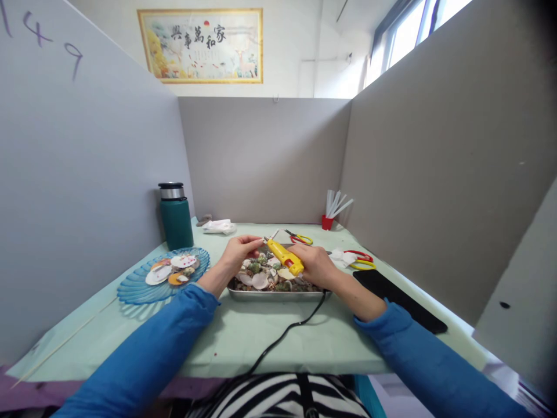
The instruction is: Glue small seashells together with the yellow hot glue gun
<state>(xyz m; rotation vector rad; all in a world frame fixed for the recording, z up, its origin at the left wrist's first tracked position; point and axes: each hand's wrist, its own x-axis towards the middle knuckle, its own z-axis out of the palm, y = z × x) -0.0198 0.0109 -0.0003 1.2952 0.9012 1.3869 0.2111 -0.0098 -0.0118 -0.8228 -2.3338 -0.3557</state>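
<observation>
A yellow hot glue gun (285, 258) is held above the metal tray (278, 296), its handle gripped in the fingers of the right hand (315, 266). By the left hand (239, 252), over the tray's left part, a small pale piece is pinched near the nozzle; too small to be identified. The tray is filled with seashells (260, 281). A black cord (296, 326) is seen in front of the tray. Left of the tray, a blue plate (126, 287) of shells is placed; beyond it, a green bottle (176, 220). Behind the tray, red-and-yellow scissors (303, 239) are noted.
</observation>
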